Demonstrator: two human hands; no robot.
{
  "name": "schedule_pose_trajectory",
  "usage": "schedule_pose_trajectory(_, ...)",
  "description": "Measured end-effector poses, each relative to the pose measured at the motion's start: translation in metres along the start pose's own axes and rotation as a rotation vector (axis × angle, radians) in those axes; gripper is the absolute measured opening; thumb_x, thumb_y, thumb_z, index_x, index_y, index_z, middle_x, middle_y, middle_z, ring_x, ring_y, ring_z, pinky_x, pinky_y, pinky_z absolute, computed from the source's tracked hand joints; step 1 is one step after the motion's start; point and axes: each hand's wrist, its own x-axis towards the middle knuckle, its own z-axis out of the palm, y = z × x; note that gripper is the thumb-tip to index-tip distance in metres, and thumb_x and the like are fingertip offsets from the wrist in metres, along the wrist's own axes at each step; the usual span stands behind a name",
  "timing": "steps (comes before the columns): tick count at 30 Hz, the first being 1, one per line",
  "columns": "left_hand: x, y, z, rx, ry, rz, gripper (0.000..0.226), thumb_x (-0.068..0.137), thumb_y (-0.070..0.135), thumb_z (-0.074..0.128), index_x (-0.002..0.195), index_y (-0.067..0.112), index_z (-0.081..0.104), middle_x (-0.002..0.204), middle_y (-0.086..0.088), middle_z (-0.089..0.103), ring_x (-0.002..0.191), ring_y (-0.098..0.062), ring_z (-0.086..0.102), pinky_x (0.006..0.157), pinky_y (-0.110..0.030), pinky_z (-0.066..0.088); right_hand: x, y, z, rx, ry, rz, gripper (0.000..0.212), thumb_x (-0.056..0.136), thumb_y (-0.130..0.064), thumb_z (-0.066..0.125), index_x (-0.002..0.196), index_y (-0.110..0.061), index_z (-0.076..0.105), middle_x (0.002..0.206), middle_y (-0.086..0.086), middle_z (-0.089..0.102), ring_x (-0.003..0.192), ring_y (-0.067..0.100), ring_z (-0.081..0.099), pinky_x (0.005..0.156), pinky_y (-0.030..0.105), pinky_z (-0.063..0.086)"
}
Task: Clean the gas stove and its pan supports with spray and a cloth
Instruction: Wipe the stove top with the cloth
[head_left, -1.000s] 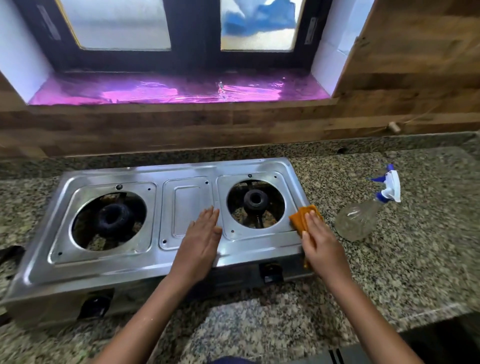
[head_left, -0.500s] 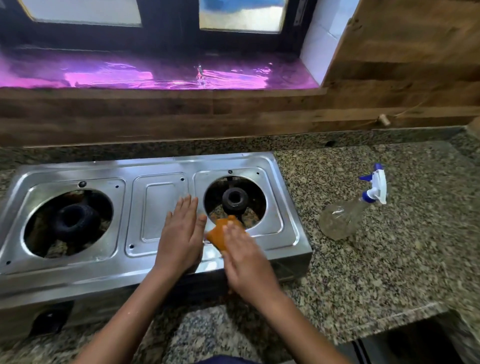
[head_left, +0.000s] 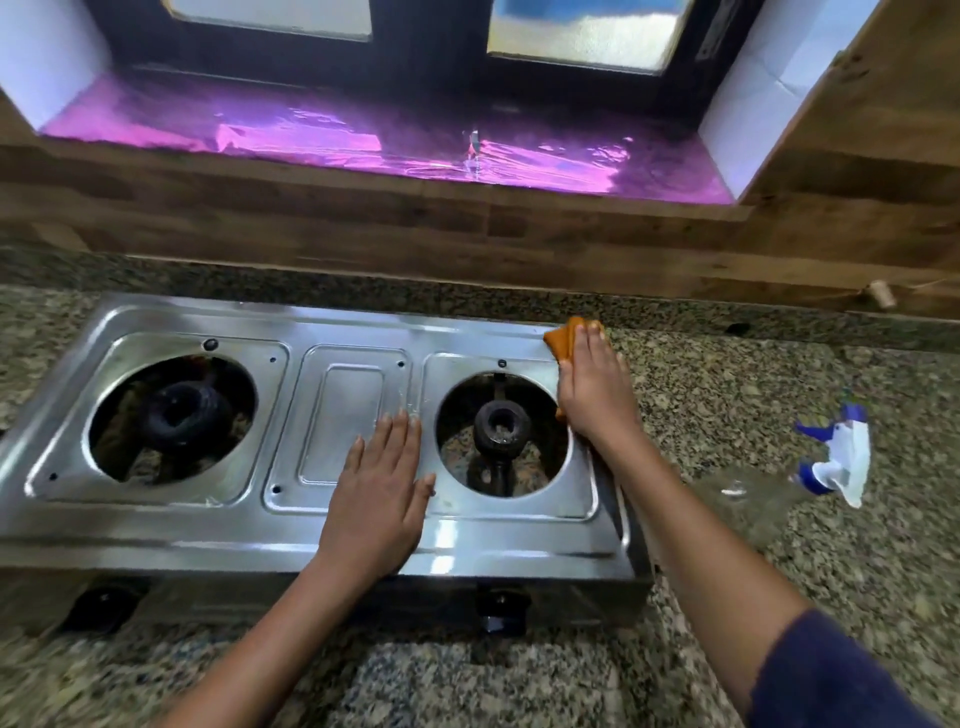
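Note:
A steel two-burner gas stove (head_left: 343, 415) lies on the granite counter, with both burner openings bare and no pan supports on it. My left hand (head_left: 382, 493) rests flat and open on the steel between the middle panel and the right burner (head_left: 501, 431). My right hand (head_left: 592, 384) presses an orange cloth (head_left: 563, 338) onto the stove's far right corner. A clear spray bottle (head_left: 831, 462) with a blue and white trigger lies on its side on the counter to the right, blurred.
The granite counter (head_left: 753, 395) runs along a wood-panelled wall with a purple-lined window sill (head_left: 363, 140) above. Black knobs (head_left: 498, 605) sit on the stove's front face. A small wooden peg (head_left: 880, 292) sticks out of the wall at the right.
My right hand has swept the orange cloth from the front of the right burner back to the stove's far right corner. My left hand has stayed flat on the stove.

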Motion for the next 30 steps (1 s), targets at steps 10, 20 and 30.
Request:
schedule_pose_trajectory(10,0.001,0.002,0.001,0.021,0.028,0.006,0.065,0.098,0.046,0.016,0.154,0.014,0.015,0.161,0.0,0.008,0.15,-0.019,0.005,0.117,-0.038,0.003,0.058,-0.087,0.028,0.073,-0.093,-0.222,0.054,0.104,-0.033,0.031,0.152,-0.011,0.022,0.159,0.013,0.022,0.148,0.028,0.014,0.12,0.042,0.006)
schedule_pose_trajectory(20,-0.001,0.001,-0.001,0.002,0.033,0.01,0.065,0.098,0.046,0.017,0.155,0.016,0.012,0.161,0.002,0.006,0.149,-0.017,0.001,0.118,-0.037,0.002,0.039,-0.168,0.042,0.084,-0.211,-0.416,0.06,0.104,-0.034,0.028,0.156,-0.016,0.003,0.164,0.007,0.002,0.151,0.023,0.001,0.12,0.041,0.0)
schedule_pose_trajectory(30,-0.002,-0.001,-0.001,-0.031,0.005,0.014,0.065,0.097,0.043,0.02,0.154,0.011,0.016,0.162,-0.005,0.009,0.149,-0.021,0.004,0.118,-0.041,0.001,0.043,-0.014,0.005,0.004,-0.059,0.175,0.058,0.105,-0.037,0.025,0.155,-0.016,0.007,0.163,0.011,-0.003,0.15,0.025,-0.005,0.119,0.046,-0.006)
